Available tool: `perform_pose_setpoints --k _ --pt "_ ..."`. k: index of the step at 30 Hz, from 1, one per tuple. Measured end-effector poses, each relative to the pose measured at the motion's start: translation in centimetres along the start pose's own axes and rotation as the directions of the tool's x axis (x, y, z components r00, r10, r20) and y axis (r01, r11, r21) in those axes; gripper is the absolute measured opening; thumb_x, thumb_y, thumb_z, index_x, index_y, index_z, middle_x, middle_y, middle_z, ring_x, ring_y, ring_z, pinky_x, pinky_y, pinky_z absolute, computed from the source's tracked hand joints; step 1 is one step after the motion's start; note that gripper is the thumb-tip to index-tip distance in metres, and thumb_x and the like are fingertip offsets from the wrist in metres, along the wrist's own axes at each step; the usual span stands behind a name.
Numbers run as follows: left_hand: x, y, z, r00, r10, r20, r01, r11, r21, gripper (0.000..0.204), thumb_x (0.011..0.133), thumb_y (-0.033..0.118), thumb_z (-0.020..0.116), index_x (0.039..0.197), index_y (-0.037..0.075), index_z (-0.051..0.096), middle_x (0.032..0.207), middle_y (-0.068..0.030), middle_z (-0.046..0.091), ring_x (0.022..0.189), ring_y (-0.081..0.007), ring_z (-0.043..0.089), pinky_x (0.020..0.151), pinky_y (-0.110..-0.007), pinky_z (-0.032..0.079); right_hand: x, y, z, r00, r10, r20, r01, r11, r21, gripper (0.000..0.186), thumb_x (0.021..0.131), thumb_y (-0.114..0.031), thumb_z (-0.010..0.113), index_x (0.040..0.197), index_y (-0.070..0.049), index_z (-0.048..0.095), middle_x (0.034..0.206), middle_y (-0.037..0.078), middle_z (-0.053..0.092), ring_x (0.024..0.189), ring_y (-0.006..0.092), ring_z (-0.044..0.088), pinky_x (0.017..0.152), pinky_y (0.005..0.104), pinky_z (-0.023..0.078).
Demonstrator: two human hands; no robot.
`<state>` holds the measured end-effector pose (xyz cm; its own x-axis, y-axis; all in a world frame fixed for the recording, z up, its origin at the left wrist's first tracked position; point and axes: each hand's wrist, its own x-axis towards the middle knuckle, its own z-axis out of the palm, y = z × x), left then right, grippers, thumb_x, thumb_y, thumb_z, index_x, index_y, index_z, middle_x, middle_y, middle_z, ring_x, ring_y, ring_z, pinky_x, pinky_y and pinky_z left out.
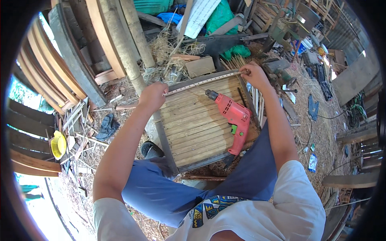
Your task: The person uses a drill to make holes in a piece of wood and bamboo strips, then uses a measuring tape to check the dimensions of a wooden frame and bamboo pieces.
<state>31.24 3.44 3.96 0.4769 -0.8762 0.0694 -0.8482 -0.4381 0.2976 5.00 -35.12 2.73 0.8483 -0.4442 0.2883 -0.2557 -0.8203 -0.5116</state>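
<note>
A framed panel of bamboo slats (193,132) lies across my knees, edged with dark wood strips. Along its far edge stretches a pale measuring tape (203,82). My left hand (153,95) is closed on the tape's left end at the far left corner. At the far right corner my right hand (254,75) pinches the other end, fingers closed. On the right half of the panel rests a red power drill (236,116) with a green trigger, its chuck and bit pointing to the far left. A thin dark rod (241,97) lies beside the drill.
Wood planks (105,38) and bamboo poles lean at the far left. A yellow plastic bowl (58,145) and a dark cloth (107,127) lie on the littered ground at left. A bench vise (277,66) stands at far right, with a cable (311,132) on the ground nearer me.
</note>
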Motion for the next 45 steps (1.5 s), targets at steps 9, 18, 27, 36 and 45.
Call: perform_pose_setpoints --k 9,18,27,36,45 --pt "-0.9 -1.7 -0.8 0.999 -0.025 0.024 0.023 0.997 0.071 0.021 0.084 0.006 0.069 0.104 0.011 0.069 0.105 -0.011 0.068 0.108 -0.0343 0.069 0.088 -0.049 0.058 0.1 0.8 0.9 0.999 0.005 -0.036 -0.005 1.0 0.007 0.023 0.086 -0.005 0.078 0.109 -0.006 0.077 0.102 0.018 0.069 0.093 0.0342 0.074 0.085 0.0434 0.057" --pt "-2.2 -1.9 -0.7 0.988 0.04 -0.149 -0.028 0.996 0.08 0.013 0.09 0.01 0.069 0.103 0.014 0.068 0.108 -0.0095 0.066 0.099 -0.0362 0.071 0.084 -0.049 0.059 0.1 0.7 1.1 0.994 0.041 -0.1 -0.044 0.999 -0.021 0.018 0.088 -0.004 0.077 0.107 -0.005 0.078 0.101 0.017 0.07 0.091 0.0329 0.073 0.083 0.0418 0.059" --pt "-3.2 -3.6 -0.7 0.992 0.0 -0.126 0.008 0.998 0.069 0.015 0.088 0.01 0.07 0.102 0.014 0.067 0.107 -0.009 0.065 0.101 -0.0358 0.07 0.085 -0.049 0.058 -0.2 -0.5 2.5 0.995 -0.006 -0.104 0.01 0.999 0.041 0.019 0.09 -0.006 0.076 0.109 -0.003 0.077 0.102 0.019 0.072 0.09 0.0353 0.073 0.082 0.0439 0.058" --pt "-3.7 -3.6 -0.9 0.99 -0.024 -0.14 0.032 0.998 0.056 0.017 0.088 0.013 0.073 0.104 0.013 0.067 0.107 -0.0088 0.066 0.105 -0.0335 0.069 0.087 -0.048 0.058 -0.3 -0.8 2.9 0.991 0.003 -0.135 -0.001 1.0 0.013 0.022 0.089 -0.005 0.076 0.111 -0.004 0.076 0.102 0.018 0.073 0.087 0.0332 0.073 0.082 0.0426 0.058" --pt "-3.5 -4.1 -0.8 0.991 -0.059 -0.121 0.067 0.996 0.059 0.011 0.09 0.013 0.07 0.101 0.014 0.068 0.108 -0.0079 0.068 0.104 -0.0332 0.069 0.087 -0.048 0.058 -0.4 -1.9 2.9 0.991 0.049 -0.128 -0.051 0.999 -0.017 0.022 0.09 -0.008 0.077 0.111 -0.005 0.076 0.101 0.016 0.075 0.089 0.033 0.072 0.082 0.0432 0.057"
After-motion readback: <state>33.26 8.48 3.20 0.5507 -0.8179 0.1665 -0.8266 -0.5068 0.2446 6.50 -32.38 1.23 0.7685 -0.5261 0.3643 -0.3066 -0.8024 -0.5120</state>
